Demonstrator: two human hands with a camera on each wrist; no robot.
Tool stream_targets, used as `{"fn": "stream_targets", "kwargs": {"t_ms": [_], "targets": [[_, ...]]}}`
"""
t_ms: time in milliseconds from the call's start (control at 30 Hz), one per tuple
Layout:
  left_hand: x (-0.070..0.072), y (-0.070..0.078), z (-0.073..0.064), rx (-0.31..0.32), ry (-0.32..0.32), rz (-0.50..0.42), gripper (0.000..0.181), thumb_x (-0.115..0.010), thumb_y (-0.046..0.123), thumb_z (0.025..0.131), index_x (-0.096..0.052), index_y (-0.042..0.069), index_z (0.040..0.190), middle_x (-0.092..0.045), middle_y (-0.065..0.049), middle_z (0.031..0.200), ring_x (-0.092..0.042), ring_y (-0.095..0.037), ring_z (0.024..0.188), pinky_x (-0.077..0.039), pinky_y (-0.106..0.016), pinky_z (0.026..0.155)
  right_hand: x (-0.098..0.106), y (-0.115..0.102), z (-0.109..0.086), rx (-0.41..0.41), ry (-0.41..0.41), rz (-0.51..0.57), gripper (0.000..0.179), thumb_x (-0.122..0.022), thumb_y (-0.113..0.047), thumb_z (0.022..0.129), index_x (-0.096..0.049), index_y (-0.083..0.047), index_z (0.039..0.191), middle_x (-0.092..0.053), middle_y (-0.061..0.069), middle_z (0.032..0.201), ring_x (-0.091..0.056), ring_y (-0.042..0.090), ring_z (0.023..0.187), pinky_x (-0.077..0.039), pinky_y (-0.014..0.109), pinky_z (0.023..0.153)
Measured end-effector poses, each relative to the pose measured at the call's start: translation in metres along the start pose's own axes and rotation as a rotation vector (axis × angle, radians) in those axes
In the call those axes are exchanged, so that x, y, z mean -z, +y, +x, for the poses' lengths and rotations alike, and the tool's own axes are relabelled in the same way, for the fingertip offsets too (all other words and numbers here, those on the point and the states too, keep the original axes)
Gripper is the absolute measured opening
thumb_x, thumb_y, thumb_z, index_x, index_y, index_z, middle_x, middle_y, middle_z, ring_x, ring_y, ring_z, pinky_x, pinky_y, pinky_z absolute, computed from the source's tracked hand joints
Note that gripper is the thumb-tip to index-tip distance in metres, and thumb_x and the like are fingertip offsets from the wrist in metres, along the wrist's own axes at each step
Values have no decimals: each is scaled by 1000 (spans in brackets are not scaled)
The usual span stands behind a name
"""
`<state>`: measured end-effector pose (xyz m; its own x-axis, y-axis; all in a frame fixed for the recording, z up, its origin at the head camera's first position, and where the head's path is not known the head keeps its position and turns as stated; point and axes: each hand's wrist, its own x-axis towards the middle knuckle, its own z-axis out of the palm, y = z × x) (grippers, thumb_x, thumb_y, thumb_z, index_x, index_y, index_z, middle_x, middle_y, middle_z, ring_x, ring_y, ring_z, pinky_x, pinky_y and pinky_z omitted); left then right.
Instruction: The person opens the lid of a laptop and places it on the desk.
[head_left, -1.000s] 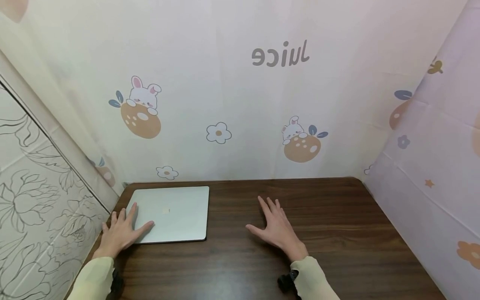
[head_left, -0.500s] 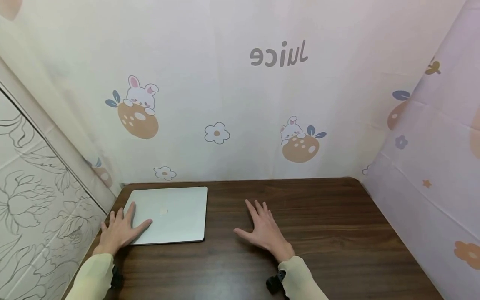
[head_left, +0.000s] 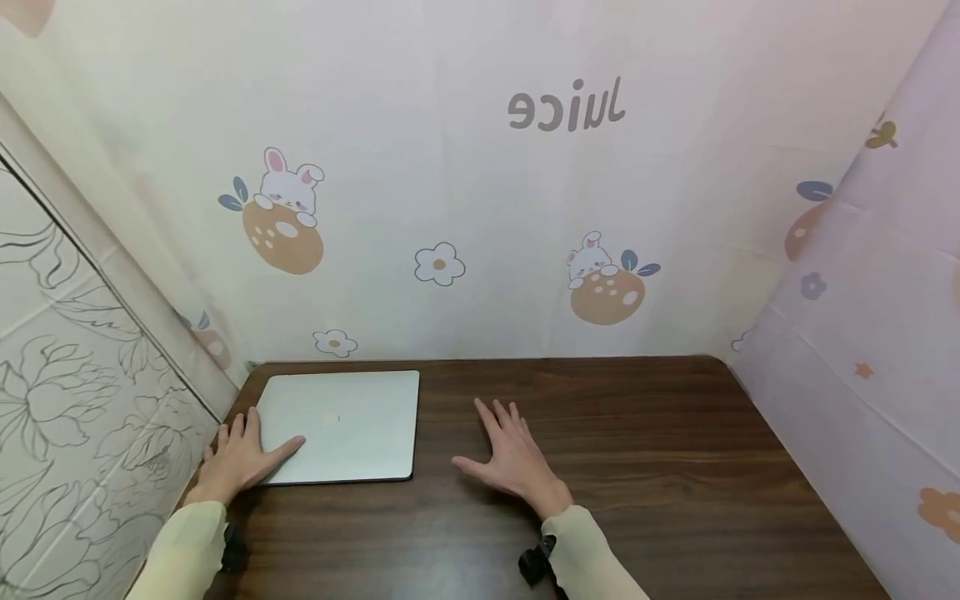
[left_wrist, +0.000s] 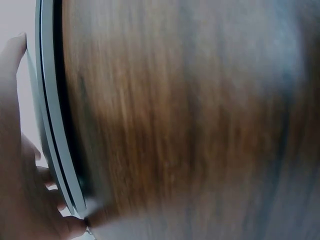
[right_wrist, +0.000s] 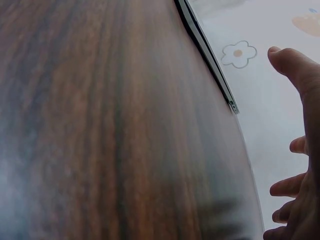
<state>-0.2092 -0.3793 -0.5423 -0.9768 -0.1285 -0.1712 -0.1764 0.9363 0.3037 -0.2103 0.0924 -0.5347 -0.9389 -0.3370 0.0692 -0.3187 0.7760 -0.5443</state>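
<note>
A closed silver laptop lies flat at the back left of a dark wooden table. At its left edge is my left hand, fingers spread, the thumb reaching over the lid's near left corner. The left wrist view has the laptop's thin side close up, with the left hand beside it. To the laptop's right, my right hand stays apart from it, palm down with fingers spread and holding nothing. In the right wrist view, a gap separates the right hand from the laptop's edge.
The wooden table extends to the right and toward the front. A white printed curtain rises behind it, with another fabric on the right. A flower-patterned panel borders the left side. Both wrists carry small black cameras.
My right hand has moved left across the table, closer to the laptop. My left hand's index finger has shifted slightly left toward the laptop's edge. The laptop looks unmoved.
</note>
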Motion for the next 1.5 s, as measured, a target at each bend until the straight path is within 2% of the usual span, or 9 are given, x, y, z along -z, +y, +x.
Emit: {"fn": "stream_targets", "kwargs": {"t_ms": [233,433,667,800,1067,1300,1500], "targets": [[1,-4,1,22,-12,23,134,-47,86,86,-2,-20,155,-1,-50,157,-1,-72,141,-11,-87,106,-6,-3,7,12,-21,-14,105,-57,-83,84,-23,-26,166,-25,20,169,-12,49,157,-20,67,123],[5,-3,1,41,-15,11,135,-51,84,86,-8,-25,152,0,-52,156,-3,-71,142,-13,-86,107,-13,-6,9,12,-29,-6,104,-58,-82,84,-26,-24,165,-27,21,168,-13,50,156,-20,67,122],[4,-3,-1,6,-10,-16,135,-56,81,85,-9,-27,150,-1,-52,156,-1,-70,143,-10,-86,107,-17,-9,12,6,-25,-17,105,-58,-83,84,-27,-24,165,-28,21,167,-13,51,156,-18,67,123],[1,-4,0,6,-13,-26,136,-56,81,85,-6,-27,151,1,-52,156,1,-70,144,-7,-85,108,-19,-9,13,8,-19,-26,105,-57,-84,83,-27,-24,165,-29,22,167,-13,51,156,-17,67,123],[-2,0,-3,-13,-14,-37,135,-58,82,84,-9,-23,154,3,-49,159,3,-69,145,1,-88,105,-21,-13,16,6,-23,-30,106,-56,-84,83,-26,-24,165,-27,24,167,-12,52,156,-14,70,122],[-8,3,-3,-31,-7,-45,136,-58,82,83,-8,-22,155,5,-48,160,3,-69,145,1,-87,106,-25,-15,19,-4,-16,-60,107,-56,-85,83,-27,-22,165,-29,24,166,-13,54,155,-14,71,122],[-14,11,-4,-32,-8,-67,139,-60,82,82,-5,-24,153,6,-47,160,6,-68,145,2,-86,108,-26,-18,20,-7,-20,-49,106,-57,-83,83,-30,-20,164,-29,25,166,-13,56,154,-13,73,121]]}}
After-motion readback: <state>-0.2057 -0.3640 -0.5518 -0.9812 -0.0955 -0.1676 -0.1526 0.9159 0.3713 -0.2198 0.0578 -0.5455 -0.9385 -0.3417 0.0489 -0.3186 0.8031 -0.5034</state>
